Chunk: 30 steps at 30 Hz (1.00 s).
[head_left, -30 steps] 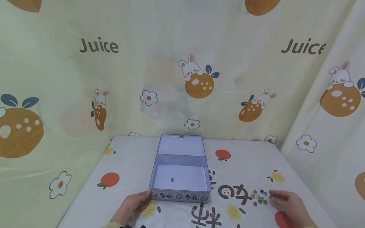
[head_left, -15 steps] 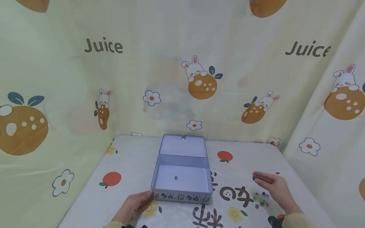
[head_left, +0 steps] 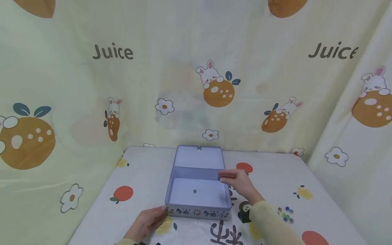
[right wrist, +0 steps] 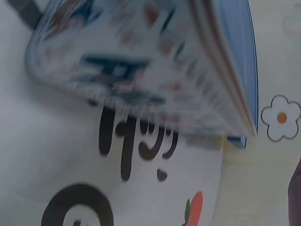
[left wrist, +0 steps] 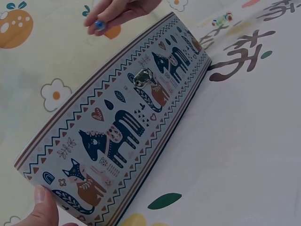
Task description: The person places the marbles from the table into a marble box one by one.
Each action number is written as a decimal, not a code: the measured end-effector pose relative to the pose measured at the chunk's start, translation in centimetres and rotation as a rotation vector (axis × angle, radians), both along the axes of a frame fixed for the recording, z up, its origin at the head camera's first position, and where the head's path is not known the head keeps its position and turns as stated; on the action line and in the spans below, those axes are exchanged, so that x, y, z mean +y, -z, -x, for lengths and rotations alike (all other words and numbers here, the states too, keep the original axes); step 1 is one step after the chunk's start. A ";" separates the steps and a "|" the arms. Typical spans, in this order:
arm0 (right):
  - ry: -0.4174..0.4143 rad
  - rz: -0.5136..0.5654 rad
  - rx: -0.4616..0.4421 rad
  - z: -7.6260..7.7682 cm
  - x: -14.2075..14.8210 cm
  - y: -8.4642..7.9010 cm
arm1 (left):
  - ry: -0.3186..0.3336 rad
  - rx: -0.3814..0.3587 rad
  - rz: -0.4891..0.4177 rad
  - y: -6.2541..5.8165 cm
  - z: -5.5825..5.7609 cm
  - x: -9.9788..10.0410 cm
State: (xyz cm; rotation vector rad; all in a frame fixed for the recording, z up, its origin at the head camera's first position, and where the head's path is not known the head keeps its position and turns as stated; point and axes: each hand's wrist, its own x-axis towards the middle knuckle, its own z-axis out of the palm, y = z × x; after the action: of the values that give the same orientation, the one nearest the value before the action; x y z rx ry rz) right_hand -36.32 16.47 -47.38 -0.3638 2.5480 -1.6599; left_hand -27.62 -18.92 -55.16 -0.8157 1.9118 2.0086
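Note:
A hinged tin box (head_left: 198, 211) patterned with animals stands on the table with its lid (head_left: 199, 157) back. One small greenish marble (head_left: 195, 191) lies on its floor. My left hand (head_left: 147, 221) rests its fingers against the near left corner; in the left wrist view a fingertip (left wrist: 41, 195) touches the box's end edge. My right hand (head_left: 240, 182) is over the box's right rim, pinching a blue marble (left wrist: 99, 25) between thumb and fingers. The right wrist view shows the tin's patterned side (right wrist: 122, 70), blurred.
Several loose marbles (head_left: 286, 215) lie grouped on the printed tablecloth (head_left: 269, 177), right of the box. A metal catch (left wrist: 143, 77) sticks out from the box front. A printed curtain (head_left: 137, 85) hangs behind the table.
My right hand has risen from beside the marble group and moved left to the box's right rim, carrying a marble. My left hand has stayed at the near left corner.

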 end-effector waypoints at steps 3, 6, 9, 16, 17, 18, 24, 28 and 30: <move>-0.017 0.009 -0.007 0.2 -1.3 -0.2 | 0.001 0.003 -0.011 0.2 0.0 0.1; -0.013 0.024 -0.022 0.3 -1.9 -0.3 | 0.012 0.000 -0.001 0.3 0.0 0.1; -0.005 0.029 -0.024 0.5 -2.2 -0.2 | 0.012 -0.009 0.017 0.3 0.0 0.1; 0.019 0.017 -0.041 0.5 -2.1 0.1 | -0.005 -0.019 0.024 0.1 0.2 0.1; 0.021 0.012 -0.042 0.5 -1.9 0.1 | -0.004 -0.020 0.022 0.2 0.2 0.2; 0.022 0.008 -0.041 0.4 -1.7 0.1 | -0.002 -0.020 0.021 0.2 0.2 0.2; 0.024 -0.009 -0.022 0.0 -0.3 -0.4 | -0.012 -0.023 0.021 0.2 0.3 0.3; 0.010 -0.025 0.004 -0.2 1.8 -0.3 | -0.017 -0.027 0.034 0.1 0.3 0.4; 0.018 -0.031 0.018 -0.3 3.4 -0.1 | -0.014 -0.027 0.033 0.0 0.2 0.4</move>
State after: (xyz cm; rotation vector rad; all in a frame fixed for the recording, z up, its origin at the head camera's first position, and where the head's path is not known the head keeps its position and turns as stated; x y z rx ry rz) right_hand -36.01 19.85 -47.32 -0.3563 2.5939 -1.6285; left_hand -27.82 -18.48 -55.18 -0.8629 1.9350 1.9688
